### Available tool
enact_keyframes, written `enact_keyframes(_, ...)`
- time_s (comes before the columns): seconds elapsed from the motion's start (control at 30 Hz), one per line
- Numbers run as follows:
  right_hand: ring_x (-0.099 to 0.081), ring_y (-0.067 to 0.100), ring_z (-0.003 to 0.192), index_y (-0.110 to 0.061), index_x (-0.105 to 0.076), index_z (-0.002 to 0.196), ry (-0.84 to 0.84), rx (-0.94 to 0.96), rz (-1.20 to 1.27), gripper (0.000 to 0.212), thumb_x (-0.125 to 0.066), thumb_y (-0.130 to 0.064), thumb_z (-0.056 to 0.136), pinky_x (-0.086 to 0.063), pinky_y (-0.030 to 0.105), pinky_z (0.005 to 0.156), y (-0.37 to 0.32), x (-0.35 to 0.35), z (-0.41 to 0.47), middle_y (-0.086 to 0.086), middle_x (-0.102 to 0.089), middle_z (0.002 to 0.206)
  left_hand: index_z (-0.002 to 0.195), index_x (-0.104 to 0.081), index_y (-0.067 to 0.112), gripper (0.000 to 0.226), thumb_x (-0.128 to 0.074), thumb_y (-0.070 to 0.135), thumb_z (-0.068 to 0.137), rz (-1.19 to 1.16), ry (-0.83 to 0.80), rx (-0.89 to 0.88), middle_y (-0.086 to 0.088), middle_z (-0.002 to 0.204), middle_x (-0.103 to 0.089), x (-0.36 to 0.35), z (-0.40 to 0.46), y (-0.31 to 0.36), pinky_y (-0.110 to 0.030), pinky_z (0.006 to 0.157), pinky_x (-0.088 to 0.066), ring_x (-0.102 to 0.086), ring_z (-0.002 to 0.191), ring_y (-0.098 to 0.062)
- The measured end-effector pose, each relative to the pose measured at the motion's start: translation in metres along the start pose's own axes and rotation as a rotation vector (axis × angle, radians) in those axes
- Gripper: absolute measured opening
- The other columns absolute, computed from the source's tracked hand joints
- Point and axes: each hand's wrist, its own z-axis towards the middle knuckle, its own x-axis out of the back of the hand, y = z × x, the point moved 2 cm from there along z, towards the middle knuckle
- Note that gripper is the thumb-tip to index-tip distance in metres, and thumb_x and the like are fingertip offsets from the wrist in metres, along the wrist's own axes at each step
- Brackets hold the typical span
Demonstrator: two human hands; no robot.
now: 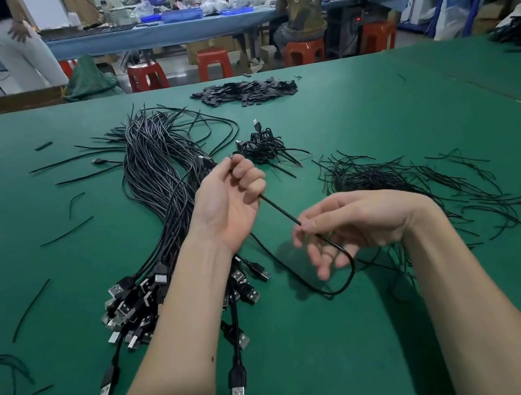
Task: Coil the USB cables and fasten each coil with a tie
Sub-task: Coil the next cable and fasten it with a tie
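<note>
— Right, what do we log for the hands?

— We note the left hand raised palm-up over the green table, fingers curled round one black USB cable. A small connector end pokes out past the fingertips at the top. The right hand sits lower and nearer us, thumb and forefinger pinching the same cable, the other fingers loose and spread. The stretch between the two hands runs straight.

— And past the right hand?

— We see the cable drop in a loop onto the table and swing back under the left wrist. Where it ends we cannot tell.

— The stock?

— We record a thick bundle of uncoiled cables lying left of the left forearm, their USB plugs heaped at the near end. A small heap of coiled cables lies just beyond the left hand. A loose pile of thin black ties spreads behind and beside the right hand. Stray ties lie scattered along the table's left side.

— Farther back?

— We mark a pile of flat black strips near the far edge, red stools behind it, and people at a blue-covered bench.
</note>
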Motion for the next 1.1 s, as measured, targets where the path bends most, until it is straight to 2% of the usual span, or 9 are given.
enact_keyframes(0.23, -0.055, 0.013, 0.059, -0.020, -0.077, 0.089, 0.429, -0.036, -0.113, 0.033, -0.079, -0.052, 0.079, -0.043, 0.026, 0.066, 0.018, 0.023, 0.008, -0.006, -0.055, 0.059, 0.069, -0.043, 0.023, 0.041, -0.031, 0.028, 0.108, 0.103, -0.208, -0.046, 0.010, 0.052, -0.028, 0.000, -0.011, 0.018, -0.022, 0.037, -0.012, -0.016, 0.044, -0.005)
enact_keyframes(0.37, -0.044, 0.006, 0.047, -0.021, -0.069, 0.092, 0.876, 0.128, 0.030, 0.015, -0.081, -0.026, 0.085, -0.031, 0.018, 0.043, 0.013, 0.031, 0.024, -0.007, -0.056, 0.065, 0.067, -0.049, 0.020, 0.048, -0.031, 0.036, 0.109, 0.641, -0.272, 0.077, 0.010, 0.048, -0.036, -0.002, -0.012, -0.002, -0.015, 0.033, -0.022, -0.028, 0.037, -0.004)
enact_keyframes(0.53, -0.052, 0.006, 0.053, -0.019, -0.061, 0.093, 0.819, 0.300, 0.116, 0.008, -0.061, -0.015, 0.100, -0.041, 0.017, 0.047, -0.016, 0.022, 0.019, 0.001, -0.070, 0.081, 0.107, -0.066, 0.007, 0.051, -0.024, 0.036, 0.111, 1.319, -0.089, 0.041, -0.006, 0.094, -0.078, -0.002, -0.001, -0.031, -0.022, 0.055, -0.054, -0.075, 0.077, -0.019)
enact_keyframes(0.6, -0.059, 0.009, 0.064, -0.017, -0.061, 0.092, 0.673, 0.332, 0.094, 0.010, -0.058, -0.011, 0.100, -0.053, 0.025, 0.062, -0.024, 0.011, 0.020, 0.002, -0.070, 0.085, 0.109, -0.068, 0.009, 0.046, -0.028, 0.033, 0.111, 1.149, 0.024, -0.031, -0.004, 0.098, -0.077, 0.001, 0.003, -0.034, -0.031, 0.079, -0.059, -0.074, 0.087, -0.019)
enact_keyframes(0.7, -0.066, 0.019, 0.082, -0.014, -0.063, 0.093, 0.345, 0.292, 0.164, 0.005, -0.060, -0.012, 0.096, -0.060, 0.046, 0.085, -0.023, -0.005, 0.021, 0.008, -0.068, 0.087, 0.111, -0.066, 0.003, 0.049, -0.026, 0.032, 0.111, 0.640, 0.040, -0.053, -0.009, 0.093, -0.074, 0.003, 0.005, -0.024, -0.024, 0.065, -0.056, -0.071, 0.073, -0.013)
enact_keyframes(0.77, -0.067, 0.027, 0.090, -0.011, -0.056, 0.094, 0.200, 0.191, 0.183, 0.006, -0.060, -0.012, 0.097, -0.059, 0.046, 0.089, -0.013, -0.010, 0.021, 0.013, -0.067, 0.087, 0.124, -0.059, -0.005, 0.053, -0.023, 0.032, 0.111, 0.339, -0.018, -0.042, -0.020, 0.117, -0.071, 0.006, 0.004, -0.013, -0.029, 0.078, -0.060, -0.073, 0.100, -0.023)
enact_keyframes(0.87, -0.069, 0.030, 0.087, -0.010, -0.049, 0.096, 0.047, 0.015, 0.155, 0.009, -0.056, -0.015, 0.097, -0.059, 0.037, 0.080, 0.002, -0.015, 0.021, 0.016, -0.068, 0.087, 0.127, -0.055, -0.009, 0.054, -0.023, 0.031, 0.110, 0.104, -0.129, -0.025, -0.025, 0.128, -0.064, 0.002, -0.001, -0.004, -0.037, 0.099, -0.054, -0.065, 0.118, -0.035)
enact_keyframes(0.97, -0.071, 0.022, 0.075, -0.011, -0.050, 0.100, -0.040, -0.125, 0.050, 0.019, -0.054, -0.030, 0.099, -0.059, 0.027, 0.061, 0.009, -0.012, 0.018, 0.010, -0.066, 0.075, 0.128, -0.057, -0.007, 0.052, -0.024, 0.030, 0.111, 0.093, -0.194, -0.024, -0.022, 0.129, -0.065, -0.002, -0.004, 0.002, -0.029, 0.083, -0.061, -0.069, 0.111, -0.032)
enact_keyframes(1.1, -0.048, 0.010, 0.043, -0.013, -0.055, 0.096, 0.186, -0.191, -0.039, 0.042, -0.062, -0.052, 0.084, -0.028, 0.014, 0.036, 0.014, 0.001, 0.015, -0.005, -0.039, 0.047, 0.129, -0.059, -0.001, 0.050, -0.026, 0.031, 0.110, 0.174, -0.272, 0.010, -0.016, 0.131, -0.065, -0.002, -0.010, 0.009, -0.021, 0.070, -0.060, -0.072, 0.103, -0.026)
